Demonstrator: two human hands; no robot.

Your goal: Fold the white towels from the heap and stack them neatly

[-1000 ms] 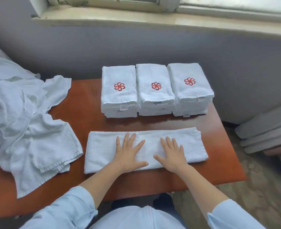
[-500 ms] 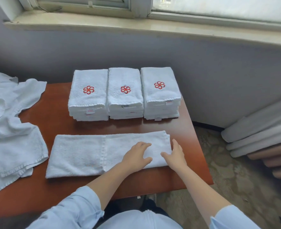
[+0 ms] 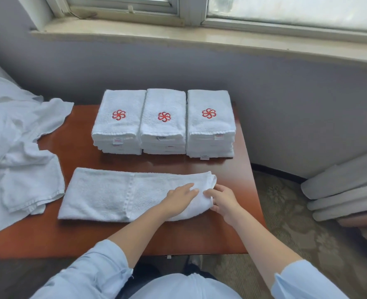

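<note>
A long white towel (image 3: pixel 113 193), folded into a strip, lies across the front of the brown table (image 3: pixel 77 236). My left hand (image 3: pixel 179 196) presses flat on the strip near its right end. My right hand (image 3: pixel 223 198) pinches that right end, which is lifted and curling leftward. Three stacks of folded towels with red flower logos (image 3: pixel 163 121) stand in a row at the back of the table. The heap of unfolded white towels (image 3: pixel 16 160) covers the table's left side.
A grey wall and window sill (image 3: pixel 199 39) rise behind the table. Grey and brown rolled pieces (image 3: pixel 346 190) lie on the patterned carpet at the right. The table's right edge is just beyond my right hand.
Both hands slid from the strip's middle to its right end. My right hand has taken hold of the end and begun lifting it over.
</note>
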